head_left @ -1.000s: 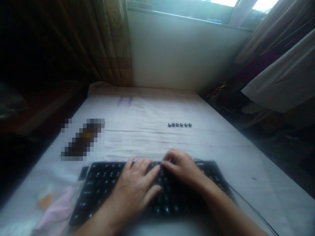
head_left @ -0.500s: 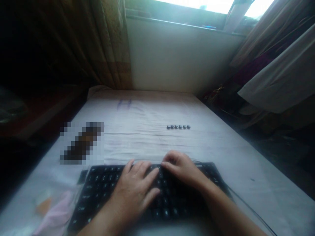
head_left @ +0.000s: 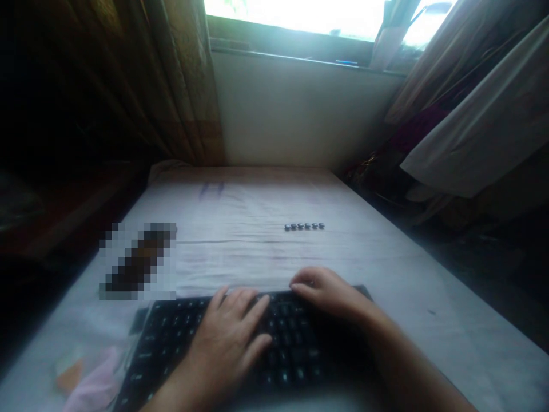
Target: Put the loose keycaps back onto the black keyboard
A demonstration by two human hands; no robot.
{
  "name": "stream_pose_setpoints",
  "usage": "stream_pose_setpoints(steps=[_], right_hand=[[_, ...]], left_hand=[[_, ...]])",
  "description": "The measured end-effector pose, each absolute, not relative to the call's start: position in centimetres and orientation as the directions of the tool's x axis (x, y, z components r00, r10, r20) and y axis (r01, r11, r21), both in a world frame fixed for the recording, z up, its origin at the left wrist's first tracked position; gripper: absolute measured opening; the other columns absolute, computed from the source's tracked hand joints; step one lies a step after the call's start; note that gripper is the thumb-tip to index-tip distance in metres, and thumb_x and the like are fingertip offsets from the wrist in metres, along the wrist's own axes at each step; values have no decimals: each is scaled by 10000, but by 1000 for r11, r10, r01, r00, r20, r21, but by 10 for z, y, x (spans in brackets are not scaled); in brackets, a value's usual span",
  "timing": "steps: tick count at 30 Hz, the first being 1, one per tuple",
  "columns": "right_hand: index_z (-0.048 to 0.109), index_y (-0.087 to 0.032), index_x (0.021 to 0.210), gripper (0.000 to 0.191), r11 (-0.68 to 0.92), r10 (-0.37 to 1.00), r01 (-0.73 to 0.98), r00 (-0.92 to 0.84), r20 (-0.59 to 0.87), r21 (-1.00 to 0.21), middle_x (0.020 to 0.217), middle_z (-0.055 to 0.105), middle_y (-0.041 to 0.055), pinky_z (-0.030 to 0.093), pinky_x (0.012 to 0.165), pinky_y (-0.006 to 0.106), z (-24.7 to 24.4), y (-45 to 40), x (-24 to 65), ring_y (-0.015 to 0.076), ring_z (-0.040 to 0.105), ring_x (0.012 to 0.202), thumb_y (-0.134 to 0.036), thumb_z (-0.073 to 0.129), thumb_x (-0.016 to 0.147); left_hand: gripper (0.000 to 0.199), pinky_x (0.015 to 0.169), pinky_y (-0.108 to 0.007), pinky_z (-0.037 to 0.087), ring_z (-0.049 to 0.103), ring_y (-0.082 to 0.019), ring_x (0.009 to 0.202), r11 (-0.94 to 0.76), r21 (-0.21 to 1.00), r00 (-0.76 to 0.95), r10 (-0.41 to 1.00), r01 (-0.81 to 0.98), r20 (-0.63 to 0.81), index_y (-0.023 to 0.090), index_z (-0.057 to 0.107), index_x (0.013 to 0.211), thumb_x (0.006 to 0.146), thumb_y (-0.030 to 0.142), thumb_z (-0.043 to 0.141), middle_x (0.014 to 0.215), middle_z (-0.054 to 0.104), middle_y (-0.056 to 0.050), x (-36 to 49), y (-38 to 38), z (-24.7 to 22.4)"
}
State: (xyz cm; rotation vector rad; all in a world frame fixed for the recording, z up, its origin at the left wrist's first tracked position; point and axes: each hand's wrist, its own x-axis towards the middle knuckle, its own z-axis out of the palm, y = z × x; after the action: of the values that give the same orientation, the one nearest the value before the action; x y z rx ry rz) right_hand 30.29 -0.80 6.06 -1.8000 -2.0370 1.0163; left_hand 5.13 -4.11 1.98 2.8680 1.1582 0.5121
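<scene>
Left hand (head_left: 231, 329) spread, grasping nothing, likely steadying keyboard (head_left: 289, 337) beneath; right hand (head_left: 326, 290) curled beside, cannot tell if grasping.

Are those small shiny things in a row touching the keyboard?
No, the row of small things lies on the cloth, beyond the keyboard.

left hand (head_left: 227, 337) spread over the keyboard (head_left: 291, 337) | right hand (head_left: 328, 290) curled at its far edge, contents hidden from me | six small dark pieces (head_left: 301, 226) lined up beyond on the white sheet (head_left: 377, 252) | a pixelated dark object (head_left: 139, 260) off to the left | pink cloth (head_left: 96, 382) near the keyboard's left side | long curtain (head_left: 189, 86) hanging beside the bright window (head_left: 295, 20)
</scene>
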Motion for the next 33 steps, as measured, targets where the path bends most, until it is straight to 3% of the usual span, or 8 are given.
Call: stream_pose_setpoints(steps=[6,13,20,27,30,33], right_hand=[[766,-170,855,233,-94,908,780,-187,-375,-618,853,762,57,488,710,278,66,-3,322,201,684,801,-261,552,870],[785,-181,824,212,-65,921,809,-176,-347,-584,806,760,38,457,671,241,66,-5,315,176,666,743,-243,583,839],[791,-190,852,211,-16,931,828,-191,-309,-560,843,767,47,446,654,232,70,-9,309,176,670,761,-235,585,847],[786,-228,782,165,56,942,866,-211,-261,-497,749,756,-5,463,659,217,65,6,314,149,678,719,-225,627,827],[774,-235,886,170,33,980,919,-107,-167,-393,852,760,23,495,736,252,58,34,323,174,689,827,-241,604,885],[692,-219,1076,191,22,998,960,-35,-43,-281,1120,689,70,524,866,356,52,66,326,204,650,994,-309,570,959]], left_hand=[[411,972,-449,522,632,-250,1109,-688,210,623,721,695,303,230,560,1308,946,417,509,1244,673,-75,47,-31,20],[356,920,-451,572,681,-249,1054,-565,305,528,825,767,202,277,644,1195,962,444,433,1164,719,-37,47,-21,16],[311,881,-445,578,697,-243,1003,-532,276,491,846,801,206,317,683,1109,960,420,430,1086,745,-11,46,-22,20],[336,874,-420,564,695,-240,1002,-562,183,478,802,806,358,304,657,1173,950,463,463,1118,739,-17,38,-29,5],[344,873,-399,557,693,-231,1000,-595,153,498,765,789,408,304,649,1185,952,476,465,1118,739,-11,36,-29,0],[337,879,-381,546,689,-223,997,-598,151,496,759,787,422,301,642,1194,950,467,479,1124,736,-9,36,-29,-3]])
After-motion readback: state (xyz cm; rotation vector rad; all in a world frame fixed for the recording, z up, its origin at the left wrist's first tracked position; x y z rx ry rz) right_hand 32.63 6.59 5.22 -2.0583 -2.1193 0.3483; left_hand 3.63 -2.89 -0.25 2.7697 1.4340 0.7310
